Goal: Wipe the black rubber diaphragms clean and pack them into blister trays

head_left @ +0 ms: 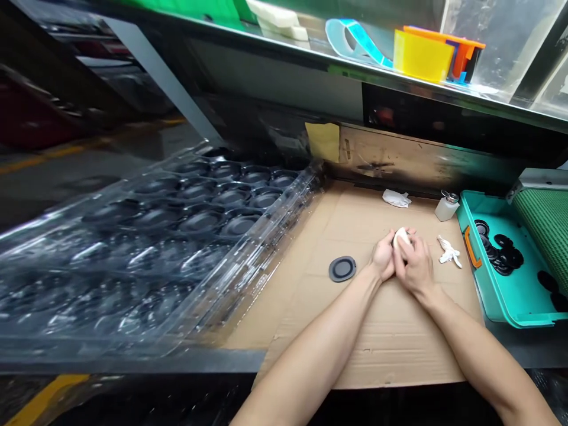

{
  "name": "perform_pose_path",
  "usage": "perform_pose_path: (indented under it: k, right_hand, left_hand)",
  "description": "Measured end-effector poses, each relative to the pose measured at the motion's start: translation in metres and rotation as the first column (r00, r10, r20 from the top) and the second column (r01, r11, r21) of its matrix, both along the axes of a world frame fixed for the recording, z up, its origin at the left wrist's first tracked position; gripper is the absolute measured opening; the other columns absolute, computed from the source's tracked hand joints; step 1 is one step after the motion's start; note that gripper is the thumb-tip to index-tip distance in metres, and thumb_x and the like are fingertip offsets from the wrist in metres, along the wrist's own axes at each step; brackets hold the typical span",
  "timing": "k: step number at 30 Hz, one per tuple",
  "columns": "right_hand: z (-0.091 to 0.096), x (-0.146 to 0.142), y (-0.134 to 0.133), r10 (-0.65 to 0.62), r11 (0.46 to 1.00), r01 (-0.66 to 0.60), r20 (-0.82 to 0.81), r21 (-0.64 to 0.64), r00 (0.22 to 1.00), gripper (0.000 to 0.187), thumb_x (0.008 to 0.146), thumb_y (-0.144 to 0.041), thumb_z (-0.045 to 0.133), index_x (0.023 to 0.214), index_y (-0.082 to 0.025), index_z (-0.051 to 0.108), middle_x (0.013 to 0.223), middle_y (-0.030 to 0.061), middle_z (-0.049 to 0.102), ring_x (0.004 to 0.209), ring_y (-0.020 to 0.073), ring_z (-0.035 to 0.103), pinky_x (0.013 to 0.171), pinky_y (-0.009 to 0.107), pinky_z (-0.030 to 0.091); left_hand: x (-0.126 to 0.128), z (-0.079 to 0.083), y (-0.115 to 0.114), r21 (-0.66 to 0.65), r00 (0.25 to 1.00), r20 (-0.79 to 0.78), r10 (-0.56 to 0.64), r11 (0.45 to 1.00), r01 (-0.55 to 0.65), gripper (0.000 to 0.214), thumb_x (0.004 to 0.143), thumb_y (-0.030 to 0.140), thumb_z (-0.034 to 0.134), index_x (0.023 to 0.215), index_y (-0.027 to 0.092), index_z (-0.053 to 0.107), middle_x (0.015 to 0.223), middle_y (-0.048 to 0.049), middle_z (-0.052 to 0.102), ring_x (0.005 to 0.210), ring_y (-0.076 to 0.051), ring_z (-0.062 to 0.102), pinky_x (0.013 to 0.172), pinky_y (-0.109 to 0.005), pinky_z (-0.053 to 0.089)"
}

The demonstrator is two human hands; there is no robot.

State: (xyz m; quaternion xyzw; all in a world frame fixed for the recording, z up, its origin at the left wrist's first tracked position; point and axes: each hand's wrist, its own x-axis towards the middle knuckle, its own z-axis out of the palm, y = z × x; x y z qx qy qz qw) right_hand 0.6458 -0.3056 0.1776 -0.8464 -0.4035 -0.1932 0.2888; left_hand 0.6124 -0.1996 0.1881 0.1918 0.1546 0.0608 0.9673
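Over the cardboard sheet [381, 331], my two hands meet. My right hand [416, 263] is closed on a white wad of cloth [402, 236], its fingers pressing it toward the left hand. Curled beneath and beside the cloth is my left hand [384, 255], closed on a dark part, of which only a thin edge shows; the rest is hidden by fingers and cloth. A black round disc [342, 268] with a raised ring lies flat on the cardboard, left of my hands. To their right lies a crumpled white cloth [449, 251].
Clear plastic trays [248, 254] with black discs in round pockets fill the left. Behind my hands are another white cloth [396, 198] and a small pump bottle [447, 206]. A teal bin [492, 290] holding black discs stands right, beside a green belt [545, 225]. A shelf [377, 65] overhangs the back.
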Motion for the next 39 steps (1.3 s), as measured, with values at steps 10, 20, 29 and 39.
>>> perform_pose_path:
  k: [10,20,29,39]
  right_hand:
    - [-0.005,-0.001,-0.002,-0.112,0.994,0.112,-0.040,0.002,0.993,0.042,0.100,-0.033,0.050,0.135,-0.019,0.069,0.124,0.0166,0.063,0.110,0.0296,0.055,0.098,0.044,0.050]
    - [-0.004,-0.003,-0.005,-0.075,0.996,0.073,-0.045,-0.041,0.996,0.044,0.101,-0.033,0.050,0.139,-0.021,0.066,0.126,0.0159,0.062,0.108,0.0287,0.056,0.096,0.043,0.049]
    - [-0.001,-0.003,-0.006,-0.027,0.996,0.025,-0.019,-0.084,0.999,0.042,0.101,-0.033,0.052,0.139,-0.022,0.067,0.128,0.0144,0.061,0.107,0.0263,0.055,0.094,0.038,0.049]
    - [0.003,-0.004,-0.008,0.045,0.994,-0.042,0.022,-0.105,0.999,0.040,0.099,-0.034,0.055,0.136,-0.026,0.068,0.134,0.0125,0.060,0.106,0.0270,0.054,0.092,0.038,0.049]
  left_hand:
    - [0.002,-0.004,0.002,0.044,0.999,-0.011,0.031,0.999,-0.031,0.039,0.106,0.034,0.039,0.102,0.013,0.072,0.115,-0.0155,0.076,0.117,-0.026,0.071,0.112,-0.041,0.051]
    - [0.001,-0.005,0.004,0.064,1.000,-0.011,0.002,0.998,-0.002,0.039,0.104,0.034,0.042,0.122,0.013,0.070,0.120,-0.0148,0.076,0.116,-0.027,0.072,0.112,-0.044,0.052]
    - [0.000,-0.005,0.006,0.045,1.000,-0.010,-0.007,0.999,0.007,0.040,0.107,0.037,0.039,0.107,0.012,0.071,0.119,-0.0147,0.076,0.120,-0.027,0.069,0.116,-0.045,0.047]
    - [-0.002,-0.005,0.009,0.062,1.000,-0.021,-0.020,0.998,0.021,0.044,0.107,0.037,0.037,0.108,0.010,0.073,0.118,-0.0168,0.076,0.121,-0.027,0.069,0.113,-0.044,0.049]
